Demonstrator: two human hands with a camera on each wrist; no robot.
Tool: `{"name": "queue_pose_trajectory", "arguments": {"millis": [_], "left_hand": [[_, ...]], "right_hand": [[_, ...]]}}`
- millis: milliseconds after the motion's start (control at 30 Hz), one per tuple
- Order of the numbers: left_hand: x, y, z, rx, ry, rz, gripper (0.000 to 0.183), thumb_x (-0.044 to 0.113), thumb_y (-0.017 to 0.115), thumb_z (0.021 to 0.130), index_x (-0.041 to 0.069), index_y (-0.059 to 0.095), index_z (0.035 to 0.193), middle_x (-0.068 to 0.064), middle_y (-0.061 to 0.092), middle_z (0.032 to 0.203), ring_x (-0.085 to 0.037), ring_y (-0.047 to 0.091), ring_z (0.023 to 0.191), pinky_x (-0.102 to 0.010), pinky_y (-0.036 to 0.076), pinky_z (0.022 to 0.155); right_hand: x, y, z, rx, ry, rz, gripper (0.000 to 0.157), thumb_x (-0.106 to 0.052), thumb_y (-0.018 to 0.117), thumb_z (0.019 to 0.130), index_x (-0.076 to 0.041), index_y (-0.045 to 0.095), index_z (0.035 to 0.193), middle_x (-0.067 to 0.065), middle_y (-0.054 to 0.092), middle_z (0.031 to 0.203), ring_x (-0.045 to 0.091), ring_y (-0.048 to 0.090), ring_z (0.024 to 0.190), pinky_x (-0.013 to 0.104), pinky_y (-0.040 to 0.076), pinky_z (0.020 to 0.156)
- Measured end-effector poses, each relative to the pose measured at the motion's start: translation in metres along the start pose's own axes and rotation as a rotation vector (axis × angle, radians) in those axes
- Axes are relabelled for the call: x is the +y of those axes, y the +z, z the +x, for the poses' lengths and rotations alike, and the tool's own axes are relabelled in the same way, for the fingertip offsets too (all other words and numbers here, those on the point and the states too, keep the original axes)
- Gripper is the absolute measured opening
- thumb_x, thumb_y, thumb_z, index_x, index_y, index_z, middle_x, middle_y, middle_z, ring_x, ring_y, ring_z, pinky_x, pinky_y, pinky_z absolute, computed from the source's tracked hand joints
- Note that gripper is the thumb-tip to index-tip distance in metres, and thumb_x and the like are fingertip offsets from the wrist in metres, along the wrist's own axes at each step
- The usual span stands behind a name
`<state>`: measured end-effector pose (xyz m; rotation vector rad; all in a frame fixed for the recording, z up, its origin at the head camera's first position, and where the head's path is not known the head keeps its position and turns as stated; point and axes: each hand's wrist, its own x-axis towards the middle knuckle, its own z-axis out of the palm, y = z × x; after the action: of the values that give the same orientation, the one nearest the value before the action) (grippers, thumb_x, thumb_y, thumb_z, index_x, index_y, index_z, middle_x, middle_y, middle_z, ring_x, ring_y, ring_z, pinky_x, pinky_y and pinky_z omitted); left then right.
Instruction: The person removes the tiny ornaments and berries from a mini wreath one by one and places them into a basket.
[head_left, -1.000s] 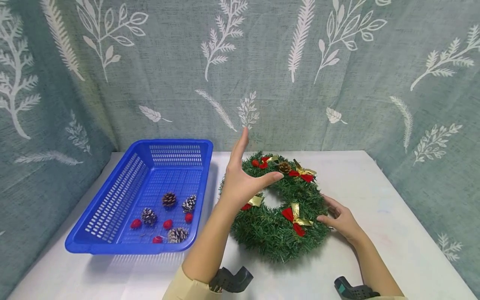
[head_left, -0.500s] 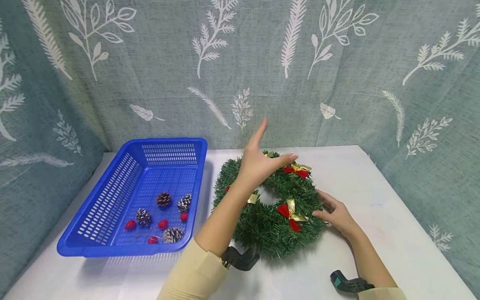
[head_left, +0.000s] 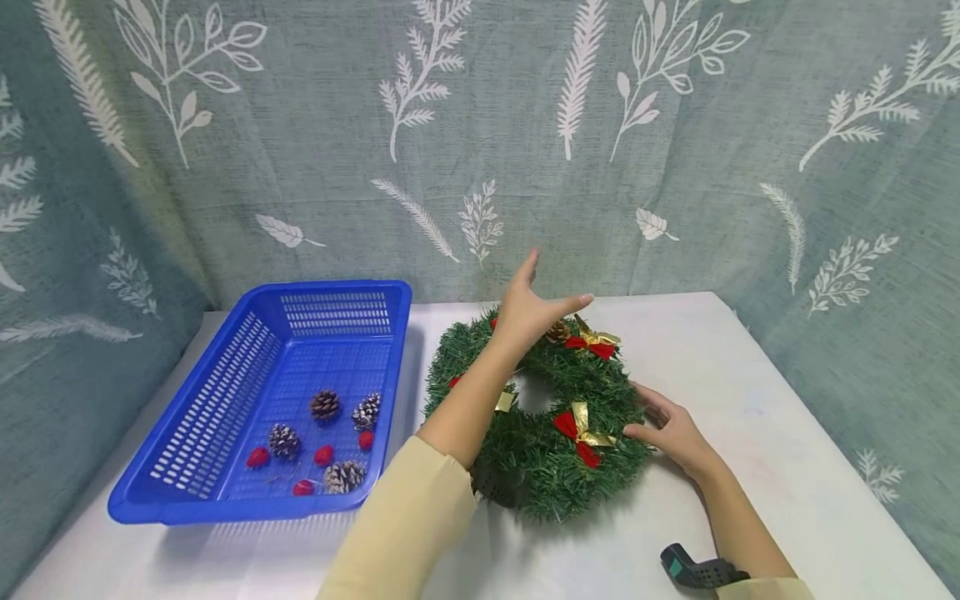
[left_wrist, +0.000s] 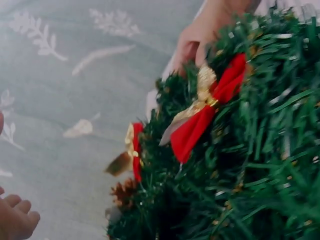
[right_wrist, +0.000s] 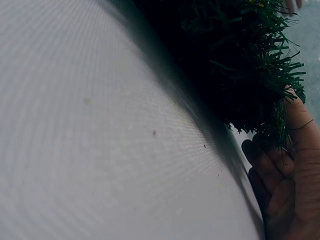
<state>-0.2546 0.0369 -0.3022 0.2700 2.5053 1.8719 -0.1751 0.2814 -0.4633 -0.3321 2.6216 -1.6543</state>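
A green tinsel wreath (head_left: 596,385) lies on the white table, dressed with red bows carrying gold ribbon, such as the front bow (head_left: 583,435). A small brown pine cone (head_left: 557,332) sits among its needles at the back. My right hand (head_left: 672,431) grips the wreath's right edge, thumb on the outer needles and fingers curled low beneath, as the right wrist view shows. Over the far side, my left hand (head_left: 525,315) is raised with thumb and fingers spread, holding nothing. Its forearm hides the wreath's left part. In the left wrist view a red bow (left_wrist: 195,131) appears close up.
To the left stands a blue plastic basket (head_left: 247,510) holding several pine cones (head_left: 325,405) and red balls (head_left: 323,455). A patterned green curtain (head_left: 330,183) hangs behind and at both sides of the table (head_left: 750,467).
My left hand has moved right and farther back over the wreath, still spread. The right hand keeps its grip on the wreath's edge. The whole view has shifted slightly.
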Motion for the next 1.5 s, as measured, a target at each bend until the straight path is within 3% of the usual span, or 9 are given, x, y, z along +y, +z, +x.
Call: {"name": "queue_pose_trajectory", "arguments": {"millis": [67,100,133,233,333,567,800,1133,1500], "left_hand": [[-0.004,-0.002,0.007,0.002,-0.009,0.0,0.098,0.041,0.08,0.074,0.029,0.021,0.151,-0.005,0.026,0.155,-0.028,0.027,0.141,-0.053,0.036,0.105],[-0.007,-0.002,0.01,-0.003,-0.005,0.004,0.098,0.041,0.079,0.074,0.028,0.021,0.151,-0.006,0.026,0.155,-0.029,0.027,0.141,-0.053,0.036,0.105],[-0.009,-0.003,0.012,-0.006,0.001,0.012,0.098,0.041,0.079,0.075,0.026,0.02,0.152,-0.006,0.025,0.155,-0.029,0.026,0.141,-0.053,0.036,0.106],[-0.019,-0.003,0.018,-0.021,0.012,0.026,0.1,0.041,0.079,0.075,0.026,0.018,0.152,-0.005,0.023,0.156,-0.029,0.025,0.141,-0.053,0.035,0.106],[-0.033,-0.003,0.021,-0.035,0.014,0.069,0.1,0.042,0.078,0.075,0.025,0.016,0.152,-0.003,0.021,0.157,-0.028,0.024,0.142,-0.053,0.033,0.108],[-0.058,0.004,0.022,-0.09,0.002,0.126,0.098,0.035,0.077,0.079,0.018,0.014,0.153,-0.009,0.024,0.155,-0.032,0.028,0.14,-0.052,0.034,0.107],[-0.067,0.02,0.021,-0.125,-0.004,0.205,0.094,0.032,0.078,0.079,0.015,0.021,0.152,-0.008,0.03,0.153,-0.027,0.029,0.14,-0.046,0.035,0.109],[-0.07,0.028,0.025,-0.187,-0.078,0.318,0.083,0.028,0.076,0.08,0.011,0.032,0.148,-0.012,0.039,0.147,-0.03,0.037,0.135,-0.043,0.039,0.106],[-0.073,0.036,0.031,-0.169,-0.113,0.332,0.073,0.02,0.076,0.081,0.007,0.041,0.143,-0.013,0.051,0.136,-0.029,0.046,0.127,-0.037,0.042,0.104]], "right_hand": [[-0.001,0.0,0.002,-0.005,-0.005,0.005,0.073,-0.011,0.07,0.084,0.0,0.032,0.145,0.029,0.036,0.143,0.044,0.034,0.131,0.027,0.036,0.107],[-0.002,0.0,0.002,-0.008,-0.004,0.012,0.073,-0.01,0.07,0.084,0.001,0.032,0.145,0.029,0.036,0.143,0.044,0.034,0.132,0.031,0.035,0.108],[-0.002,0.0,0.003,-0.008,-0.001,0.01,0.073,-0.01,0.07,0.084,0.0,0.032,0.145,0.029,0.037,0.143,0.044,0.035,0.131,0.027,0.036,0.107],[-0.003,0.0,0.004,-0.008,-0.012,0.001,0.073,-0.01,0.071,0.084,0.001,0.033,0.145,0.03,0.038,0.141,0.046,0.035,0.131,0.044,0.033,0.108],[-0.002,0.0,0.007,-0.009,-0.011,-0.01,0.072,-0.011,0.07,0.084,0.0,0.033,0.145,0.029,0.038,0.141,0.044,0.036,0.13,0.035,0.036,0.108],[-0.002,-0.001,0.007,-0.01,-0.023,-0.003,0.072,-0.008,0.07,0.084,0.001,0.033,0.145,0.029,0.038,0.142,0.045,0.035,0.131,0.051,0.03,0.107],[-0.003,-0.002,0.004,-0.006,-0.018,0.007,0.072,-0.008,0.071,0.083,0.0,0.034,0.144,0.028,0.039,0.141,0.044,0.036,0.13,0.011,0.034,0.098],[-0.003,0.0,0.003,-0.001,-0.021,-0.008,0.071,-0.01,0.07,0.084,0.002,0.034,0.144,0.029,0.042,0.138,0.044,0.038,0.127,0.029,0.038,0.105],[-0.002,-0.002,0.001,0.004,-0.009,0.026,0.071,-0.009,0.07,0.084,0.002,0.034,0.144,0.028,0.043,0.137,0.039,0.039,0.127,0.006,0.032,0.094]]}}
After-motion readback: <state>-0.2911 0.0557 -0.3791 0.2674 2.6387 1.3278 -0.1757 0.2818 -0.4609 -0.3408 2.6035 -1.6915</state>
